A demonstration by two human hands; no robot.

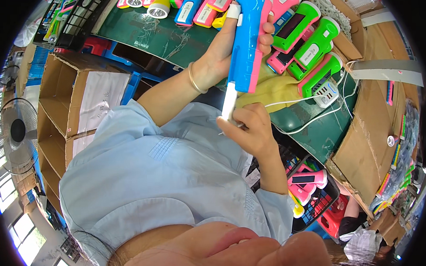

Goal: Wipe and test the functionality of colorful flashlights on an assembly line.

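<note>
My left hand (219, 50) is wrapped round a blue and pink flashlight (248, 42), held above the near edge of the table. A white cover sits on that hand's thumb tip, beside the flashlight's switch. From the flashlight's lower end sticks out a bright white strip (229, 102). The fingers of my right hand (252, 129) close at the strip's lower end; a thin pale end shows by the fingertips. A white cable (287, 102) runs from beside this hand to a white multi-port charger (326, 92). Whether the hand also grips the cable is hidden.
Green and pink flashlights (315, 48) lie right of my hands, by a yellow cloth (268, 91). More flashlights (204, 11) line the green table (139, 32). A black basket (319, 206) holds several below right. Cardboard compartments (57, 98) and a fan (18, 130) stand left. Another person (362, 242) is at lower right.
</note>
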